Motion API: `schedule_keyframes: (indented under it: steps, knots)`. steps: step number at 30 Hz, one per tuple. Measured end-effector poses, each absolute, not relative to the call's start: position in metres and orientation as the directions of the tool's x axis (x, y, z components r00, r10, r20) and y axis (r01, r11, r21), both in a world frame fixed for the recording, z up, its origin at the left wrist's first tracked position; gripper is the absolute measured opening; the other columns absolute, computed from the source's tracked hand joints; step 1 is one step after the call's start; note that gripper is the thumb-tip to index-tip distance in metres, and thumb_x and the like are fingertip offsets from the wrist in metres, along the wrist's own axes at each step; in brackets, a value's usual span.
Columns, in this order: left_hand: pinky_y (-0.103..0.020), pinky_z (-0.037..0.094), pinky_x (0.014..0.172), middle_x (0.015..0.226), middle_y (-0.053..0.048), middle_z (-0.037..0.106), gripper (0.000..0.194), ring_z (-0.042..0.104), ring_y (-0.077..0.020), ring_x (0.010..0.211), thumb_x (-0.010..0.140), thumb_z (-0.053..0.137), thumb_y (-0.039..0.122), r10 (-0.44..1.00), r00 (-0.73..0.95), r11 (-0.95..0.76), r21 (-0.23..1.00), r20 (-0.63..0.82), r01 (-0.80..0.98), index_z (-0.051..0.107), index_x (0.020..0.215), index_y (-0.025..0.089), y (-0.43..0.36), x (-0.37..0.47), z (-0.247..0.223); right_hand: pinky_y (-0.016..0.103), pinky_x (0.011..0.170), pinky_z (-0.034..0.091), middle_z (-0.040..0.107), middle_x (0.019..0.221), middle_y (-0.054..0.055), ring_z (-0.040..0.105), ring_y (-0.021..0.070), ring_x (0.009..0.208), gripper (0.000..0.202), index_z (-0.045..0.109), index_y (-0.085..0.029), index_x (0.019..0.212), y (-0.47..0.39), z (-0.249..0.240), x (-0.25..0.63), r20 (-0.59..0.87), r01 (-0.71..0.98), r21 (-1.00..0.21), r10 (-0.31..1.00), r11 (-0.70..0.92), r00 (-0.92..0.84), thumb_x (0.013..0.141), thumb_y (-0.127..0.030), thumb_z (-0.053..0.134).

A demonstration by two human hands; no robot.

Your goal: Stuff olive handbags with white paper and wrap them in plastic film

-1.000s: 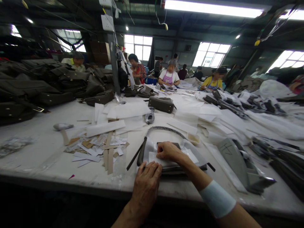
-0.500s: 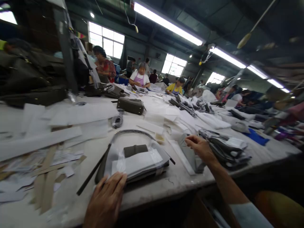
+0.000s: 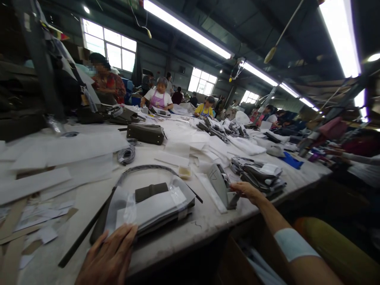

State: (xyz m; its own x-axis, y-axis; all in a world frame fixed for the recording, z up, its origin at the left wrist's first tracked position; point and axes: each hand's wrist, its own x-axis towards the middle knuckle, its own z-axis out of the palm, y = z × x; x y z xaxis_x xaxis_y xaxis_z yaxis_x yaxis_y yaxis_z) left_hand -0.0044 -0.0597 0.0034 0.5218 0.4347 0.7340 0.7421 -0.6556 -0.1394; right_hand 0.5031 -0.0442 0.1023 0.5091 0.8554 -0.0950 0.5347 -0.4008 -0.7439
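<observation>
My left hand (image 3: 109,253) lies with fingers stretched out on the near left edge of a dark olive handbag (image 3: 166,219). White sheet padding (image 3: 157,208) covers the bag, with clear tape or film on it and an olive folded piece (image 3: 151,192) on top. The bag's wrapped handle (image 3: 148,168) arches behind. My right hand (image 3: 247,191) has its fingers pinched together at the near right side of what looks like a grey tape dispenser (image 3: 218,184), marked in black. What sits between these fingertips is too small to make out.
Right of the dispenser lies a pile of wrapped dark bags (image 3: 258,174). Behind are a finished olive bag (image 3: 145,133), a grey coil (image 3: 126,154) and a small tray (image 3: 184,172). Paper and card scraps (image 3: 38,221) cover the left. Several people work farther back; an open carton (image 3: 237,261) stands below the table edge.
My right hand has come down from above the dispenser to its near right side. The view has turned right, so everything sits farther left. My left hand stays on the bag.
</observation>
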Motion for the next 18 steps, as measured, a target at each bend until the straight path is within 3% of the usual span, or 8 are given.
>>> schedule_keyframes:
  steps: [9,15,18]
  knots:
    - [-0.040,0.029,0.108,0.119,-0.005,0.069,0.039,0.063,-0.0202,0.108,0.089,0.037,0.014,0.456,0.517,-0.651,-0.124,0.725,0.749,0.060,0.121,0.020,-0.063,-0.002,0.007,0.027,0.059,0.045,0.056,0.061,0.000,0.052,0.0142,0.060,0.030,0.059,-0.019,0.065,-0.067,0.110,0.491,0.053,0.339,-0.912,0.753,-0.232,0.656,0.056,-0.048,0.063]
    - [-0.039,0.026,0.111,0.117,-0.004,0.070,0.039,0.064,-0.0191,0.106,0.089,0.037,0.012,0.437,0.508,-0.667,-0.111,0.742,0.736,0.061,0.119,0.022,-0.063,0.000,0.012,0.027,0.045,0.032,0.044,0.048,-0.003,0.037,0.0108,0.044,0.028,0.048,-0.022,0.050,-0.097,0.074,0.487,-0.028,0.286,-0.898,0.692,-0.334,0.721,0.049,-0.047,0.061]
    - [-0.042,0.023,0.114,0.118,-0.004,0.069,0.038,0.064,-0.0193,0.107,0.091,0.038,0.014,0.486,0.481,-0.648,-0.069,0.730,0.759,0.060,0.122,0.021,-0.064,0.001,0.011,0.028,0.047,0.034,0.048,0.048,0.000,0.041,0.0132,0.045,0.027,0.053,-0.021,0.049,-0.108,0.064,0.484,-0.061,0.293,-0.875,0.688,-0.385,0.723,0.047,-0.047,0.062]
